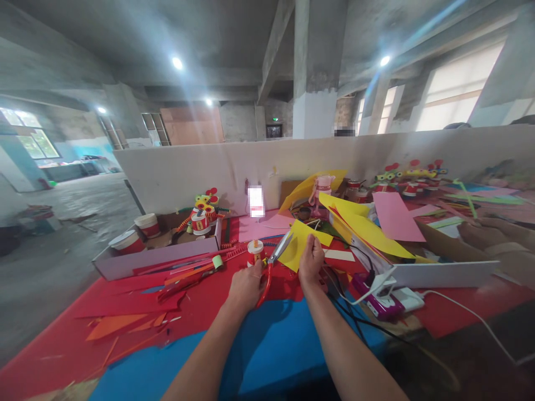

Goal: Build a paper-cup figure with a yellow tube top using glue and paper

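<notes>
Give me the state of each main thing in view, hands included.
Left hand: closed on the red-handled scissors.
Right hand: closed on the yellow paper sheet.
Red-handled scissors: blades overlapping the yellow paper sheet in view; opening unclear.
Yellow paper sheet: held up.
Purple power strip: plugs inserted.
Left box: open, paper cups inside.
Right box: open, coloured sheets inside.
Ceiling lights: on.
Green exit sign: lit.
</notes>
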